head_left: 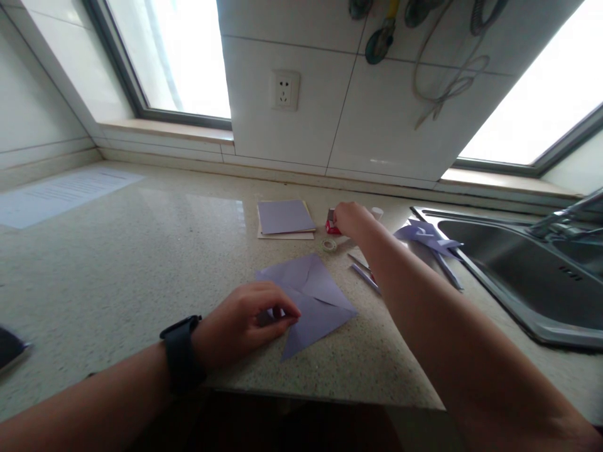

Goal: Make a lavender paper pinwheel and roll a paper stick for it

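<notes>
My left hand [257,317] pinches a folded-in corner of a purple square of paper [320,314] lying on the counter. Slits run from that sheet's corners towards its middle. Farther back, my right hand [351,218] reaches down with curled fingers at a small red box [333,227] with a grey part on top. The fingertips are mostly hidden, so what they hold cannot be made out. Just in front of the box lies a small roll of tape [328,245]. Partly behind my right forearm are scissors [358,261] and a rolled purple paper stick [365,279].
A stack of purple and cream paper [287,218] lies behind the cut sheet. On the right, a purple paper pinwheel [426,235] rests beside the steel sink [499,270]. A printed sheet [66,194] is at the far left; a dark object [10,348] sits at the left edge.
</notes>
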A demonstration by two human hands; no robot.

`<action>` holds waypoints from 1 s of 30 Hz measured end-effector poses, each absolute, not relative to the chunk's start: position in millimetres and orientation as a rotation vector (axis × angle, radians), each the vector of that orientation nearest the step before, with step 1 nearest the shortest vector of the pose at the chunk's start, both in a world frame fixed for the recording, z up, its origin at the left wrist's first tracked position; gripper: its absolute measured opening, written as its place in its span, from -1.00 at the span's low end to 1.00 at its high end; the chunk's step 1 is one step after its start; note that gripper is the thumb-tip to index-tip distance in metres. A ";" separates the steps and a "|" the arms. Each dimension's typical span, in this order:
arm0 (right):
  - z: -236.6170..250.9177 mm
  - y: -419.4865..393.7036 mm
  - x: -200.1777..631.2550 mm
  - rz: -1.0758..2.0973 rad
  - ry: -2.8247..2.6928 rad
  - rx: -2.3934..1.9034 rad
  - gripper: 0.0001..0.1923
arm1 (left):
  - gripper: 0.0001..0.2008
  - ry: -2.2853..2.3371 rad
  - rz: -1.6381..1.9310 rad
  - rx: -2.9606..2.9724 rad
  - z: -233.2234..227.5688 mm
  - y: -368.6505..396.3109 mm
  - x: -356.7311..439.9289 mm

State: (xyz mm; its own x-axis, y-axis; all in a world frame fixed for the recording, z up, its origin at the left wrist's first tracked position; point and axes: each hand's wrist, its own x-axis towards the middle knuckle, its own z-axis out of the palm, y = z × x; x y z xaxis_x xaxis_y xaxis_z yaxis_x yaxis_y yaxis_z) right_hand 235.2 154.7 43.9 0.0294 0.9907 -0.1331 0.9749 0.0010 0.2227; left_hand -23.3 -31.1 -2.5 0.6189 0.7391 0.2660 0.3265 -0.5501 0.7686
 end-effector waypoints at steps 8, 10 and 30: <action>39.7 160.5 236.7 0.098 2.053 2.048 -0.63 | -0.89 0.827 0.757 2.167 -4.0 -29.8 -24.0; 38.4 162.1 236.8 0.101 2.055 2.053 -0.63 | -0.89 0.822 0.753 2.164 -4.6 -29.9 -24.5; 38.5 162.9 234.7 0.132 2.048 2.120 -0.63 | -0.89 0.813 0.755 2.164 -4.4 -30.5 -24.6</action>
State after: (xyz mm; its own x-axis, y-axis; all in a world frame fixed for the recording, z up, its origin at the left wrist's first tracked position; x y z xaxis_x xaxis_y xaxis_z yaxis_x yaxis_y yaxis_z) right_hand 234.7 162.9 38.5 0.0413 0.9968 -0.0682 0.9799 -0.0271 0.1977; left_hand -24.6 -30.5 -4.4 0.6340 0.7254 0.2682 0.3204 -0.5620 0.7626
